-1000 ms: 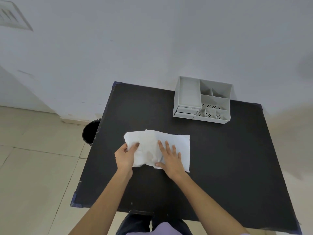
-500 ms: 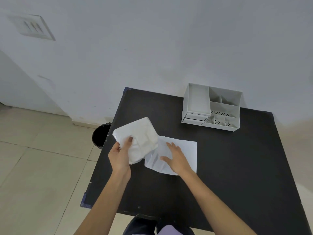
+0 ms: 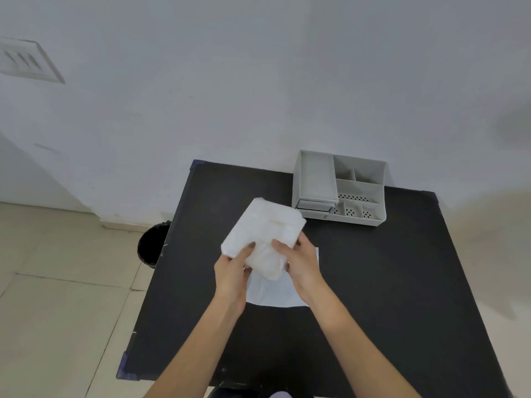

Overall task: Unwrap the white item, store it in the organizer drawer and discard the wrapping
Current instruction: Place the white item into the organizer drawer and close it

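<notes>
A white padded bundle, wrapped in what looks like foam sheet, is lifted above the black table. My left hand grips its near-left corner with the thumb on top. At the bundle's near-right edge, my right hand holds on. A flat white paper sheet lies on the table under both hands, partly hidden. The grey organizer stands at the table's far edge, its small drawer at the front left looking pushed in.
A black bin stands on the tiled floor just off the table's left edge. The white wall runs right behind the organizer.
My left hand lifted the bundle off the paper sheet and brought it to the middle. My right hand left the sheet and took hold of the bundle too.
</notes>
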